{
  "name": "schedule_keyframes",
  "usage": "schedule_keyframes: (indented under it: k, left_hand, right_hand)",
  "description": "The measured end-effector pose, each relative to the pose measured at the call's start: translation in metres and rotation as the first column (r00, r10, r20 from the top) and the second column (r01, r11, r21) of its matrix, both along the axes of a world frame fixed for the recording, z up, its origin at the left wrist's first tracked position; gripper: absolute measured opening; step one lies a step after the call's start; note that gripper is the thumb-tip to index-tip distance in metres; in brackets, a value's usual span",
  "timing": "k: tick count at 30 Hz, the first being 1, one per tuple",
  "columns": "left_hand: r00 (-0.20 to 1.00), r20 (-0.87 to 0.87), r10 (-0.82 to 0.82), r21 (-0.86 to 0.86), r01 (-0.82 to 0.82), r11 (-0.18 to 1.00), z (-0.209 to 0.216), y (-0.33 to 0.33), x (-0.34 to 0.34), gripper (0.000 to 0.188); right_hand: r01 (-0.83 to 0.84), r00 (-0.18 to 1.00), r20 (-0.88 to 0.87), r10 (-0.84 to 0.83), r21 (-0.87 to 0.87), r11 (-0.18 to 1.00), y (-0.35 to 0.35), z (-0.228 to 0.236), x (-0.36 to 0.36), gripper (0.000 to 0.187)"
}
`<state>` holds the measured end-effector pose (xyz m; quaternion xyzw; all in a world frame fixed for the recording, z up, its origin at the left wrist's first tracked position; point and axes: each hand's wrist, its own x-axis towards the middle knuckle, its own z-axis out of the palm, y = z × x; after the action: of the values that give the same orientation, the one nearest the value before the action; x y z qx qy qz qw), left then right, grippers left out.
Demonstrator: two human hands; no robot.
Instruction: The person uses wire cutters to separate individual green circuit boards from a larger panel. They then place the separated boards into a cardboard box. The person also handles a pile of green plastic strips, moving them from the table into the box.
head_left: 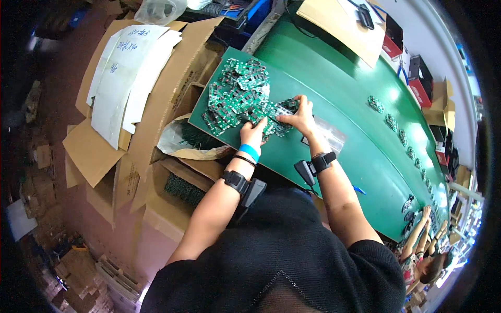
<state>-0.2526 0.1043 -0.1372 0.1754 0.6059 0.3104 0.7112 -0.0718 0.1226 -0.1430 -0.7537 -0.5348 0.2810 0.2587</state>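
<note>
A heap of small green circuit boards lies on the left end of the green worktop. My right hand is closed round a few boards at the heap's right side, its thumb and fingers on either side of them. On the near edge of the heap, my left hand is closed with its fingertips on the boards there. How many boards each hand grips is hidden. Just right of my right hand lies a clear plastic bag.
Open cardboard boxes with paper sheets stand to my left. A blue pen lies near the worktop's front edge. Round boards form a row along the far right side. A co-worker's arms reach in at the lower right.
</note>
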Motion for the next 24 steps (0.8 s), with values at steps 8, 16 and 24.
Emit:
schedule_keyframes:
  k: [8, 16, 24]
  left_hand:
    - [0.934, 0.354, -0.04, -0.071, 0.069, 0.995, -0.008, 0.0, -0.006, 0.016]
    - [0.926, 0.317, -0.204, 0.361, 0.081, 0.929, -0.005, -0.014, 0.0, 0.02]
    - [0.746, 0.665, -0.032, -0.094, 0.126, 0.988, -0.003, -0.004, -0.005, 0.029]
  right_hand:
    - [0.07, 0.793, -0.594, -0.139, -0.137, 0.988, -0.01, 0.008, 0.006, 0.079]
    - [0.135, 0.611, -0.775, -0.161, -0.098, 0.986, -0.019, 0.03, 0.002, 0.077]
    - [0.077, 0.627, -0.776, -0.067, -0.024, 0.997, -0.037, 0.033, 0.009, 0.076]
